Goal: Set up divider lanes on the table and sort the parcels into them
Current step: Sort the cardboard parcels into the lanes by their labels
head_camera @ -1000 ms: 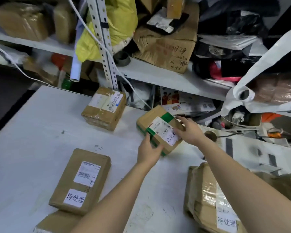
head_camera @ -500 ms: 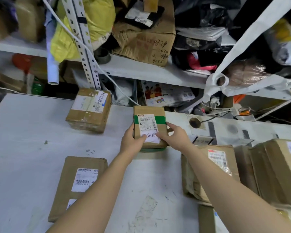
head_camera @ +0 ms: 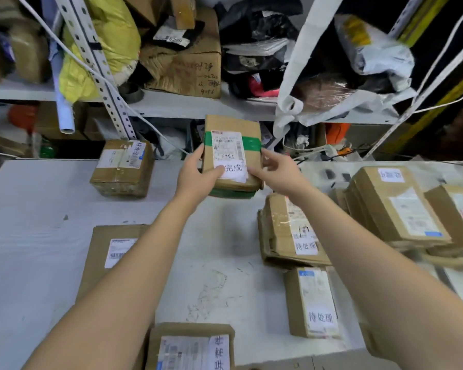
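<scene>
A brown parcel with a green tape band and a white label is held up off the white table, near its far edge. My left hand grips its left side with the thumb on the label. My right hand grips its right side. More cardboard parcels lie on the table: a box at the far left, a flat one under my left forearm, one at the near edge, and a stack on the right. No dividers are visible.
A small labelled parcel lies near my right forearm, and larger boxes pile up at the far right. Behind the table, metal shelving is crammed with bags, boxes and cables. A white bag hangs down at the right.
Both hands turned the green-taped parcel square and lifted it off the table toward the far edge. The view has swung right, revealing more parcels on the right.
</scene>
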Action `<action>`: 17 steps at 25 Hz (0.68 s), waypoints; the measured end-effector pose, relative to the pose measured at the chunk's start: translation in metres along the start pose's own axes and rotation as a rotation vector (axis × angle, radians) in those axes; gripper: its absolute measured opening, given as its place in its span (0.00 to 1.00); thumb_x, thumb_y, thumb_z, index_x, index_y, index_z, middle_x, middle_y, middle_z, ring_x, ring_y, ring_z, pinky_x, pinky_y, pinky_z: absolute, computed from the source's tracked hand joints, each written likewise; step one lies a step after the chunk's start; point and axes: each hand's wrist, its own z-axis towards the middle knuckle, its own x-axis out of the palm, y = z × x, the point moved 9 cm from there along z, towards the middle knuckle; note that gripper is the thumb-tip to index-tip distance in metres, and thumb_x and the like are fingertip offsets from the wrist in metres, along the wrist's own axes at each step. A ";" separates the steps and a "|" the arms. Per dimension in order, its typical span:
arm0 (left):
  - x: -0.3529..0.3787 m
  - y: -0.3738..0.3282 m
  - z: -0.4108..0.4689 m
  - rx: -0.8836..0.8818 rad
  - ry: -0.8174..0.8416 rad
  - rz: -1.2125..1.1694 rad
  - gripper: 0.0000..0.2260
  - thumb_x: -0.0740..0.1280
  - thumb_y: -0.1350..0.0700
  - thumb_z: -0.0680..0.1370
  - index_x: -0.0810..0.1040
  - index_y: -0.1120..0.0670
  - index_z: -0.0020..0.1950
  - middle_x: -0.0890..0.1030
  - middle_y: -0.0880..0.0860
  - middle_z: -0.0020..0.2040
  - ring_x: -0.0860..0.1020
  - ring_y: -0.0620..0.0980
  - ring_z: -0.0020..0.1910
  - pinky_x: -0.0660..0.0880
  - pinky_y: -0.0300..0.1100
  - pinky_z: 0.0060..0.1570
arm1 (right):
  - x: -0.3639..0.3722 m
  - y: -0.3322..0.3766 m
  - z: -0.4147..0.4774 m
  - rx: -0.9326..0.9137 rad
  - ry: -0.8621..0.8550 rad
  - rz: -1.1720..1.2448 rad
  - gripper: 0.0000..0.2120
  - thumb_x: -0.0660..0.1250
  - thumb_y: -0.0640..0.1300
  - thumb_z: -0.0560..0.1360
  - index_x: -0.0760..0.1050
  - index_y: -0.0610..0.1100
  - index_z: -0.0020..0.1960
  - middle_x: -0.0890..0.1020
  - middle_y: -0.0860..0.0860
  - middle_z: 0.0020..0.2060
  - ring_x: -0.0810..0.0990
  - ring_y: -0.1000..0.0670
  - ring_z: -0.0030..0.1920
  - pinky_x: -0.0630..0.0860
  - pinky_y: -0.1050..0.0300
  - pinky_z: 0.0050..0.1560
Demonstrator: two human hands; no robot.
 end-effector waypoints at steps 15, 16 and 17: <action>0.104 -0.138 -0.184 0.227 0.078 0.038 0.23 0.73 0.52 0.76 0.74 0.41 0.70 0.80 0.43 0.64 0.78 0.45 0.62 0.78 0.51 0.62 | -0.174 -0.029 -0.183 -0.074 -0.063 0.231 0.28 0.76 0.50 0.75 0.73 0.51 0.73 0.83 0.59 0.51 0.83 0.57 0.53 0.82 0.58 0.48; 0.112 -0.145 -0.192 0.234 0.084 0.039 0.23 0.73 0.52 0.77 0.74 0.42 0.71 0.79 0.44 0.65 0.77 0.45 0.62 0.78 0.50 0.61 | -0.184 -0.033 -0.192 -0.069 -0.063 0.243 0.27 0.75 0.49 0.76 0.73 0.52 0.74 0.84 0.59 0.52 0.83 0.55 0.54 0.82 0.54 0.52; 0.120 -0.152 -0.199 0.249 0.094 0.038 0.23 0.73 0.52 0.77 0.74 0.42 0.70 0.79 0.43 0.64 0.77 0.45 0.62 0.78 0.49 0.60 | -0.194 -0.038 -0.200 -0.066 -0.064 0.242 0.27 0.75 0.49 0.76 0.73 0.53 0.74 0.84 0.59 0.53 0.83 0.54 0.55 0.82 0.51 0.55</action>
